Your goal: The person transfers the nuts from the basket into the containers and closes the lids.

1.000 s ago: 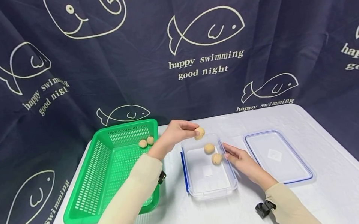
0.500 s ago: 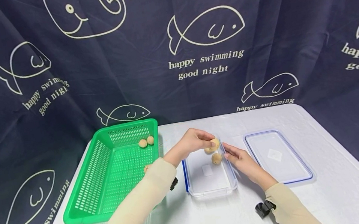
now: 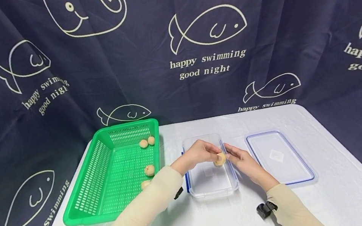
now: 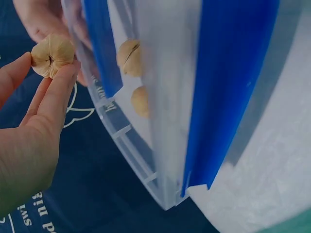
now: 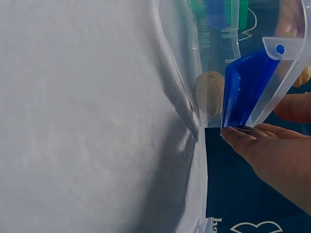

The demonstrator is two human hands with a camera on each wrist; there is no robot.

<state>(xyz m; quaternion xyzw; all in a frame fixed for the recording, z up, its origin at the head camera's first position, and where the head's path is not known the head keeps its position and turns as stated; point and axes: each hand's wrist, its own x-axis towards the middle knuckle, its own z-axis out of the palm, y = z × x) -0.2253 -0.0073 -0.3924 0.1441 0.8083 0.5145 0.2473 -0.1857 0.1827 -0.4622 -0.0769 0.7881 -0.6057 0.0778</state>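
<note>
My left hand (image 3: pixel 200 153) pinches a walnut (image 4: pixel 51 54) between thumb and fingers, over the right side of a clear plastic food container (image 3: pixel 212 193) with blue clips. Two more walnuts, one nearer (image 4: pixel 129 58) and one lower (image 4: pixel 141 101), show inside the container in the left wrist view; in the head view the left hand and its walnut cover most of them. At the container's right wall, my right hand (image 3: pixel 245 162) has its fingers against the blue clip (image 5: pixel 250 85) and its thumb by the rim.
To the left stands a green slotted basket (image 3: pixel 90 219) with several walnuts (image 3: pixel 149 170) along its right side, partly behind the left sleeve. A clear lid (image 3: pixel 279 170) with a blue seal lies flat right of the container. A dark fish-print curtain (image 3: pixel 161 92) hangs behind the table.
My left hand has carried its walnut from the container's far edge toward me and slightly right, down into the container area. More walnuts in the basket have come into view. My right hand stays put.
</note>
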